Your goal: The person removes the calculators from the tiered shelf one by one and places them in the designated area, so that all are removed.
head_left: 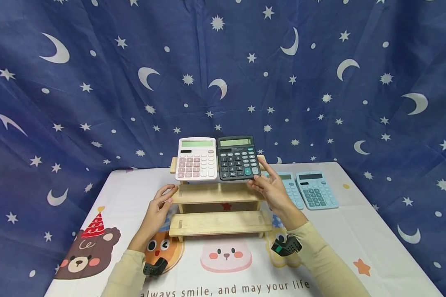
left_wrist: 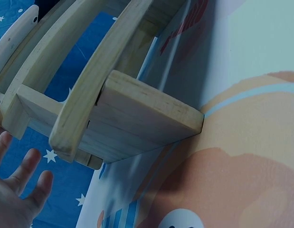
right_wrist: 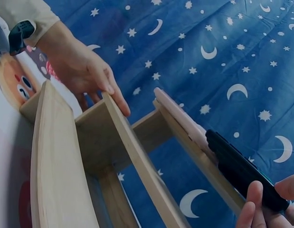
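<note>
On the top tier of a wooden stepped rack (head_left: 221, 222) a white calculator with pink keys (head_left: 197, 159) leans beside a black calculator (head_left: 238, 159). My right hand (head_left: 273, 192) pinches the black calculator at its lower right corner; the right wrist view shows thumb and fingers on either side of that black calculator (right_wrist: 246, 171). My left hand (head_left: 157, 212) touches the left end of the middle tier with its fingertips. In the left wrist view the fingers of the left hand (left_wrist: 18, 190) are spread beside the rack's end.
Two light blue calculators lie on the table right of the rack: one (head_left: 317, 190) in full view, the other (head_left: 291, 189) partly behind my right hand. A white cartoon-print cloth (head_left: 226, 284) covers the table. Behind it hangs a blue curtain (head_left: 223, 62) with moons and stars.
</note>
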### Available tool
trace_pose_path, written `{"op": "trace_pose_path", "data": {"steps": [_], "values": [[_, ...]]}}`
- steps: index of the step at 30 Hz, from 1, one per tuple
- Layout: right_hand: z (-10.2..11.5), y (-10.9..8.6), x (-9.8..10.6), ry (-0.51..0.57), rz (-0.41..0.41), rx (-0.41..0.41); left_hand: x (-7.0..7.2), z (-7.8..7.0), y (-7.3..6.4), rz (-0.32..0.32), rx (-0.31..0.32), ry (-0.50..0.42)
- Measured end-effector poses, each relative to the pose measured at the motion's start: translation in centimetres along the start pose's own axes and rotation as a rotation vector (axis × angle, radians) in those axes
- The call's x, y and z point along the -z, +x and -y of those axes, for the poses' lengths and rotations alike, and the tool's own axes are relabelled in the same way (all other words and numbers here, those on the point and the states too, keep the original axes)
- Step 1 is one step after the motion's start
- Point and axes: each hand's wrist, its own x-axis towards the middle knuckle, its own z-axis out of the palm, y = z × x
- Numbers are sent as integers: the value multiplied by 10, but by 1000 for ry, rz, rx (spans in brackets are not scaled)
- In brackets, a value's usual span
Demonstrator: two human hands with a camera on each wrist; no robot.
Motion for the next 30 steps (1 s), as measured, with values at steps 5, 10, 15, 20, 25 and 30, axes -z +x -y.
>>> {"op": "trace_pose_path", "data": {"steps": [5, 10, 15, 20, 25, 30], "values": [[2, -3, 2, 14, 1, 17, 0, -1, 0, -2, 2, 6], [5, -10, 3, 16, -12, 8, 0, -1, 0, -2, 1, 3], [9, -17, 6, 5, 0, 4, -1, -1, 1, -9, -11, 0], [12, -26, 9, -3, 19, 29, -1, -2, 1, -15, 1, 17], [15, -35, 12, 2, 41, 67, -1, -2, 0, -13, 11, 30], [18, -45, 14, 14, 52, 91, 0, 0, 1, -6, 5, 37]]}}
